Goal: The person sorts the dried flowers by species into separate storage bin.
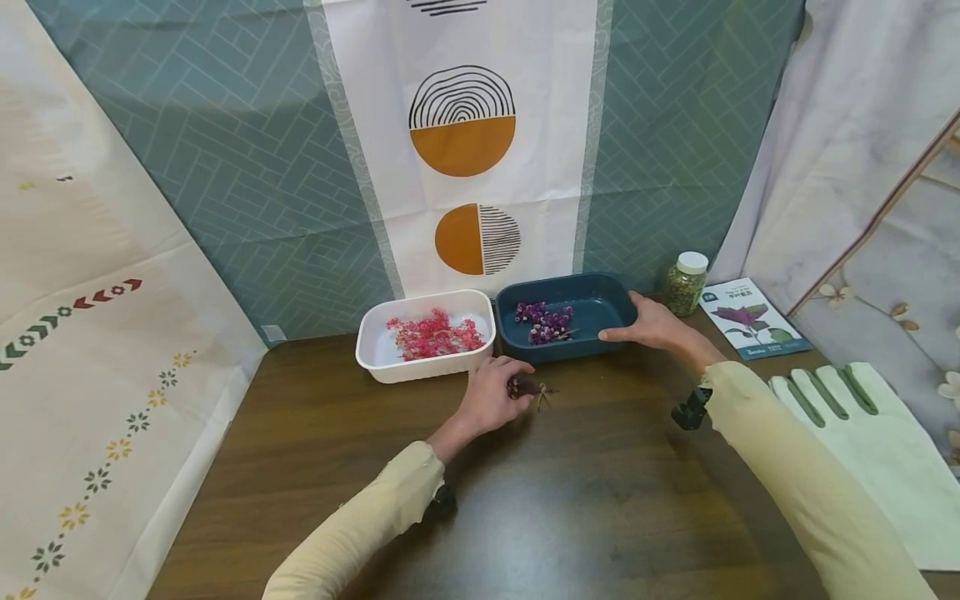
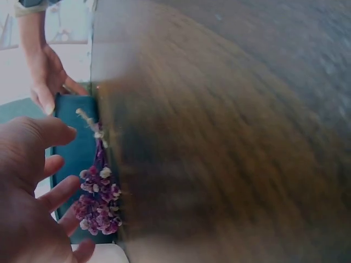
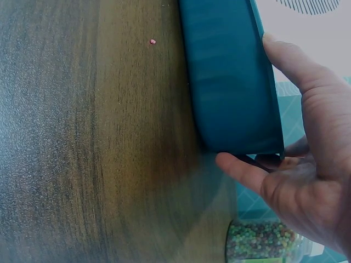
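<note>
A small bunch of purple dried flowers [image 2: 98, 205], tied at its stems, lies in front of the dark blue tray [image 1: 600, 302]. My left hand [image 1: 495, 393] is over this bunch; the left wrist view shows its fingers spread beside the flowers, not curled round them. At the tray's right end my right hand [image 1: 660, 323] grips, thumb over the rim and a finger against the outer end wall. More purple flowers [image 1: 551, 325] lie inside the tray. Left of it, a white tray [image 1: 397, 373] contains red dried flower sprigs [image 1: 438, 335].
A white-lidded jar of green bits [image 1: 684, 287] stands right of the blue tray, near a printed seed packet [image 1: 753, 318]. White-and-green gloves [image 1: 862, 450] lie at the right edge. A tiny pink piece [image 3: 153, 41] sits on the wooden table [image 1: 600, 500]. Patterned cloth [image 1: 262, 167] hangs behind.
</note>
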Available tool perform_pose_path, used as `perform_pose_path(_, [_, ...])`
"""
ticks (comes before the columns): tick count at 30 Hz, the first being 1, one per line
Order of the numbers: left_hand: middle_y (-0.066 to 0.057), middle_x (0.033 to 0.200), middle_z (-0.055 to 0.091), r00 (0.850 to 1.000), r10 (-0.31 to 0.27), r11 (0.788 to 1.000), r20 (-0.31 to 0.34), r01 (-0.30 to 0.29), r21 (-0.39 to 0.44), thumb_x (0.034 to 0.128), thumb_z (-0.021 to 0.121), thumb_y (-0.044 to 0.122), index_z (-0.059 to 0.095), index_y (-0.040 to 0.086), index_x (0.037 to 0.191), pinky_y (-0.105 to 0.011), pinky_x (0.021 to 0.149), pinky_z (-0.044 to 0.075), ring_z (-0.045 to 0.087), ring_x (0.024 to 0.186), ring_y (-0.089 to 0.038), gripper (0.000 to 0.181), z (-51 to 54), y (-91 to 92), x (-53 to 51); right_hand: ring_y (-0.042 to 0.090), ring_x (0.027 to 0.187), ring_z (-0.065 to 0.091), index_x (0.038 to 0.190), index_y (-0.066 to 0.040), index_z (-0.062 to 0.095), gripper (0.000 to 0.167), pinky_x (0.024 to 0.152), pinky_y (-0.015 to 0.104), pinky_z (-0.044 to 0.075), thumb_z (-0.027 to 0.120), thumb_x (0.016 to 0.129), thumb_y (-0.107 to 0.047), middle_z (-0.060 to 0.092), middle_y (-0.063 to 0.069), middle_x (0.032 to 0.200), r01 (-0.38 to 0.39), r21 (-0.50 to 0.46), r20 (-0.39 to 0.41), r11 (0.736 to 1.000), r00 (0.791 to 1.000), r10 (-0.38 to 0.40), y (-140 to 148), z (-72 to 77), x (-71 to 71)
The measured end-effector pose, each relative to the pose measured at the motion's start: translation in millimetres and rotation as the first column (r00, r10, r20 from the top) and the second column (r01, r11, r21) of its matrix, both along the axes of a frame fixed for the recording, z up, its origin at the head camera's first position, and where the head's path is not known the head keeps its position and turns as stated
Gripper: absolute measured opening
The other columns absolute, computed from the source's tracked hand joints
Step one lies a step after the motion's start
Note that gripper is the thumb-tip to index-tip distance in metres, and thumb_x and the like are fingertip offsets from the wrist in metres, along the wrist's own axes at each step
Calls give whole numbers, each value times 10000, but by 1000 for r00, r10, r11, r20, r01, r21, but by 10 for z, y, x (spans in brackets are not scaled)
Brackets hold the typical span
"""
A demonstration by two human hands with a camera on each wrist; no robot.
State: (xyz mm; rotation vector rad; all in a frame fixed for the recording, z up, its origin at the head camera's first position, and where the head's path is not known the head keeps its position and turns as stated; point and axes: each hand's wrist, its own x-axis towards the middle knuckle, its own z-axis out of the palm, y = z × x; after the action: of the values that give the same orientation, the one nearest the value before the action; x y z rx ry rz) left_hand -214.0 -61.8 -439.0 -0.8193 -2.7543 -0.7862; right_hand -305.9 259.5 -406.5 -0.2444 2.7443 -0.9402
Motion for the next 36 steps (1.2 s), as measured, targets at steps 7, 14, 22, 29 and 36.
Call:
perform_pose_path(7, [-84,1185,639,999,49,997,7,-49,-62,824,807,243,698,165,1199,-546,940,387,497,1120,-307,398,-63,29,-26,548,1408,197,1539,120,28,1245,1091,671,230,747,814,-593,132,382,1563,10,-6,-2,1000,1000,-10,14,-6,-8])
perform_pose_path(14, [-102,1114,577,995,94,988,35,-88,-126,839,792,228,702,120,1191,-459,864,419,456,1042,-279,379,-108,84,-60,545,1409,195,1542,113,20,1241,1092,670,229,749,818,-583,126,377,1567,13,-14,9,1000,1000,-13,6,-16,12])
perform_pose_path(22, [-104,1108,563,995,85,990,57,-77,-121,850,782,185,735,107,1086,-426,833,429,439,1030,-270,253,-112,107,-82,543,1409,203,1546,106,29,1239,1091,670,231,753,812,-583,136,371,1568,12,-25,3,1000,1000,-12,12,-11,5])
perform_pose_path(29, [-104,1174,606,995,78,991,69,-70,-111,856,776,157,737,111,1079,-454,864,439,472,1104,-295,231,-128,113,-95,547,1404,211,1545,108,31,1238,1086,673,239,754,812,-580,143,374,1565,11,-21,-1,1000,1000,-11,8,-13,-5])
perform_pose_path(36, [-73,1033,633,988,78,992,133,-65,-104,872,755,120,726,97,1038,-412,836,459,511,1001,-264,169,-153,119,-136,549,1403,213,1546,105,35,1222,1085,677,235,747,823,-576,149,374,1564,4,-26,-3,1000,1000,-4,2,-13,11])
